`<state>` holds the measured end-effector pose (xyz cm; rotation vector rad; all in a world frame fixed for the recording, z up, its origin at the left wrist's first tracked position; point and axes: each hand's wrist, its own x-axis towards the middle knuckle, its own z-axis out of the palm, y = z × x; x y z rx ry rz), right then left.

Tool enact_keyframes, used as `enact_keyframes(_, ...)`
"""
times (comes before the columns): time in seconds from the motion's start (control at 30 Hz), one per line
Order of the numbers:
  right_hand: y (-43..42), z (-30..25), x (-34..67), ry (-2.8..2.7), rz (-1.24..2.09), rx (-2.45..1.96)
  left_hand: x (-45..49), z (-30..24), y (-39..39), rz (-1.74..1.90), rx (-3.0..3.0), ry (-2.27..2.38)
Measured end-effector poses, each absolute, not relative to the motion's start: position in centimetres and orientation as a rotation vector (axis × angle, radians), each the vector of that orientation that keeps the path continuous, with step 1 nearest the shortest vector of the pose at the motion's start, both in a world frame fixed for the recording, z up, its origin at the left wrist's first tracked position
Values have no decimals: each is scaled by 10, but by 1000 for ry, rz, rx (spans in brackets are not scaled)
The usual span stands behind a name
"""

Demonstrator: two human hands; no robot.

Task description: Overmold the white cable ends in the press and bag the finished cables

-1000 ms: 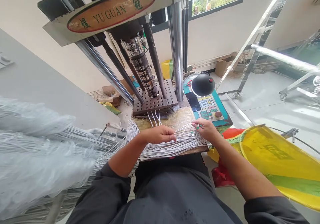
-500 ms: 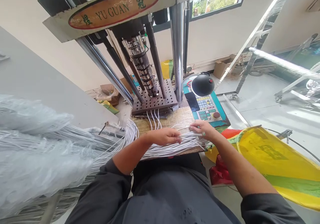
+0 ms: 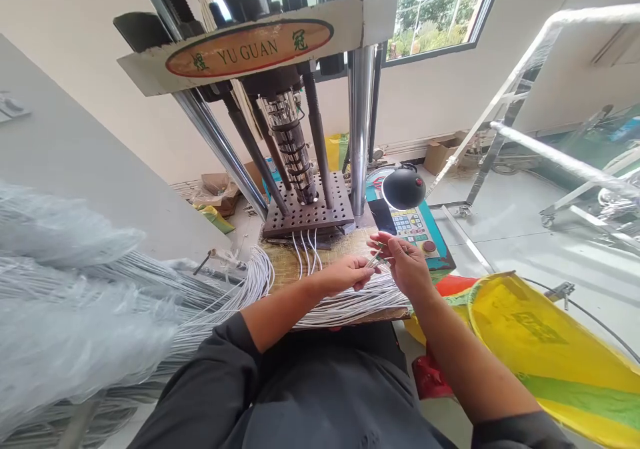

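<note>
My left hand (image 3: 351, 273) is closed in a pinch on a few thin white cables (image 3: 372, 262), their ends pointing up to the right. At those ends, my right hand (image 3: 407, 265) has its fingers curled in, thumb against the fingertips; small green bits show there. Beneath both hands, a thick bundle of white cables (image 3: 345, 307) runs across the worktable (image 3: 285, 255). Several separate cables (image 3: 310, 252) come out from under the perforated metal plate (image 3: 320, 212) of the press, just beyond my left hand.
The press's polished column (image 3: 361, 129) and black rods rise in front of me. A control panel (image 3: 413, 225) and a black lamp (image 3: 404, 187) stand at right. Plastic-wrapped cables (image 3: 90, 269) fill the left. A yellow bag (image 3: 555, 329) and a wheeled frame (image 3: 550, 149) are at right.
My left hand has moved right and lifted cable ends off the bundle. My right hand has turned inward, and its fingers have come to the ends. The view has shifted slightly.
</note>
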<state>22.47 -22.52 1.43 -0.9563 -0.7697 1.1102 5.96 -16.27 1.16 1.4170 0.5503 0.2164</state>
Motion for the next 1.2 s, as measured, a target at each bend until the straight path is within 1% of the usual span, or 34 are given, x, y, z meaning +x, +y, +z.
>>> enact_keyframes(0.1,-225,7,233,-849,1245,-1022,67,6,-166,203,1377,547)
enact_keyframes(0.27,-230,-1,246,-880,1088,-1059,74,-3,-176,247,1367,557)
enact_keyframes(0.4,-239,-2,241,-1146,1031,-1252,77,-14,-184,292,1409,555)
enact_keyframes(0.53,-246,-3,248,-1401,1118,-1310,79,-22,-192,319,1352,612)
enact_keyframes(0.6,-244,-6,261,-1423,1188,-1326,80,-25,-196,373,1312,642)
enact_keyframes(0.67,-235,-11,276,-1419,1176,-1384,81,-28,-201,433,1276,682)
enact_keyframes(0.73,-218,-19,285,-1511,1030,-1475,79,-31,-207,484,1247,735)
enact_keyframes(0.8,-195,-28,282,-1725,795,-1519,74,-33,-214,501,1244,773)
enact_keyframes(0.9,-159,-37,253,-2067,522,-1429,61,-31,-224,487,1311,787)
enact_keyframes(1.0,-129,-35,207,-2306,396,-1389,46,-25,-228,535,1294,797)
enact_keyframes(1.2,-90,-23,139,-2524,337,-1584,26,-16,-219,786,864,877)
